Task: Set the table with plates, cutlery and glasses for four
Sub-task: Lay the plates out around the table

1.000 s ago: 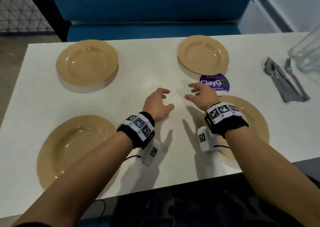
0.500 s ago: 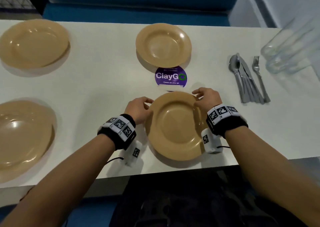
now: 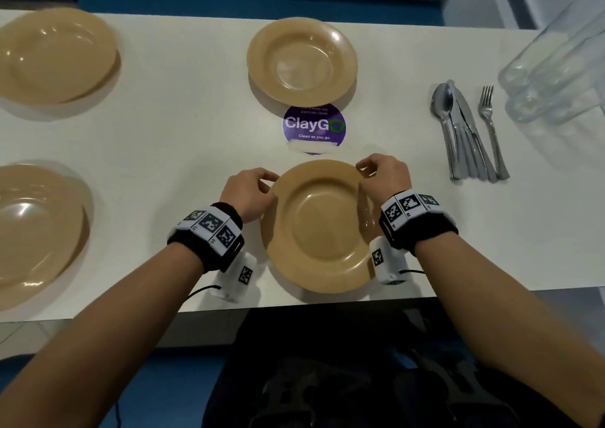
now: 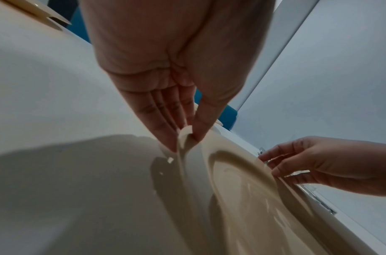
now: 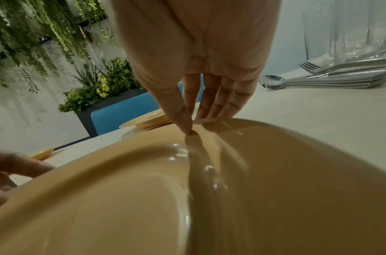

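A tan plate [image 3: 322, 228] lies at the near edge of the white table [image 3: 183, 126]. My left hand [image 3: 252, 190] pinches its left rim [image 4: 184, 136] between thumb and fingers. My right hand [image 3: 381, 174] pinches the far right rim [image 5: 201, 124] the same way. Three more tan plates lie around: one far centre [image 3: 301, 61], one far left [image 3: 55, 56], one near left [image 3: 36, 231]. A pile of spoons, knives and forks [image 3: 468, 133] lies to the right, with clear glasses [image 3: 556, 64] beyond it.
A purple ClayGo sticker [image 3: 313, 126] is on the table between the two centre plates. A blue bench [image 3: 262, 0] runs along the far side. Plants [image 5: 100, 86] stand behind the bench in the right wrist view.
A second ago both hands hovered free left of the near plate. They moved onto its rim and now pinch it on both sides. The head view shifted right.
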### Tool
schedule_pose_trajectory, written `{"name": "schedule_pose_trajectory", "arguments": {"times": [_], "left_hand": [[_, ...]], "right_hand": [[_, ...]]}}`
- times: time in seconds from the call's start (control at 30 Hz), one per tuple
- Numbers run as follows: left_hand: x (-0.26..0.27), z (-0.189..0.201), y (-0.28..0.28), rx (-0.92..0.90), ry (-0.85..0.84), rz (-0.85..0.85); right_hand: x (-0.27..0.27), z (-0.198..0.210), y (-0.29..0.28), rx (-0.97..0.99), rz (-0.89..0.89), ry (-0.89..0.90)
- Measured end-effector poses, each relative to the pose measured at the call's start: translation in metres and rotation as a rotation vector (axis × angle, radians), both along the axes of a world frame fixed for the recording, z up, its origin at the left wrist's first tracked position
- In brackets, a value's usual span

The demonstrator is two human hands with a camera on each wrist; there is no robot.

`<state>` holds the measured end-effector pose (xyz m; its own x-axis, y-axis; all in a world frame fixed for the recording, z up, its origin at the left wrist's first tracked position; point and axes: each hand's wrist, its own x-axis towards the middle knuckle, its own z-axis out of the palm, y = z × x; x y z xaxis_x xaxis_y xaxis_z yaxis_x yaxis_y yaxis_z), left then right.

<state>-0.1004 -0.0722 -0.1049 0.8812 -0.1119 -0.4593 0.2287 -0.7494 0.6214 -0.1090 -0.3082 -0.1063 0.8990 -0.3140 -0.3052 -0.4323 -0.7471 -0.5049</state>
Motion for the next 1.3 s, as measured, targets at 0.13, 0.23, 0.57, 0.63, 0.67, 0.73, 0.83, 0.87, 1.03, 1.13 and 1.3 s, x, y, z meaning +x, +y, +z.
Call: {"name": "schedule_pose_trajectory", "arguments": {"times": [0.13,0.23,0.57,0.63,0.67,0.73,0.83,0.87,1.03,1.13,1.3], "left_hand": [[0.005,0.0,0.0,0.01,0.006,-0.001],[0.023,0.002,-0.001,0.007,-0.018,0.048],[0.164,-0.001,-0.003,-0.21,-0.076,0.495],[0.185,-0.006,-0.003,-0.271,-0.028,0.556],[0.193,-0.008,-0.003,-0.294,-0.009,0.571],[0.206,-0.012,-0.005,-0.325,0.008,0.573],[0.216,-0.016,-0.009,-0.315,0.006,0.523],[0.218,-0.016,-0.011,-0.315,0.001,0.509],[0.227,-0.016,-0.025,-0.333,-0.006,0.472],[0.229,-0.015,-0.033,-0.322,-0.018,0.44],[0.228,-0.016,-0.038,-0.322,-0.014,0.433]], "right_hand": [[0.004,-0.001,-0.002,0.018,-0.024,0.03],[0.018,0.004,-0.003,0.061,-0.057,0.035],[0.141,0.012,0.003,0.33,-0.287,0.015],[0.164,0.008,0.002,0.359,-0.343,0.034],[0.174,0.005,0.001,0.381,-0.367,0.052],[0.19,-0.003,-0.002,0.454,-0.415,0.086],[0.199,-0.011,-0.009,0.459,-0.43,0.113],[0.2,-0.013,-0.011,0.44,-0.426,0.104],[0.199,-0.02,-0.026,0.421,-0.456,0.031],[0.196,-0.019,-0.031,0.41,-0.476,0.005],[0.192,-0.021,-0.033,0.412,-0.486,-0.029]]}}
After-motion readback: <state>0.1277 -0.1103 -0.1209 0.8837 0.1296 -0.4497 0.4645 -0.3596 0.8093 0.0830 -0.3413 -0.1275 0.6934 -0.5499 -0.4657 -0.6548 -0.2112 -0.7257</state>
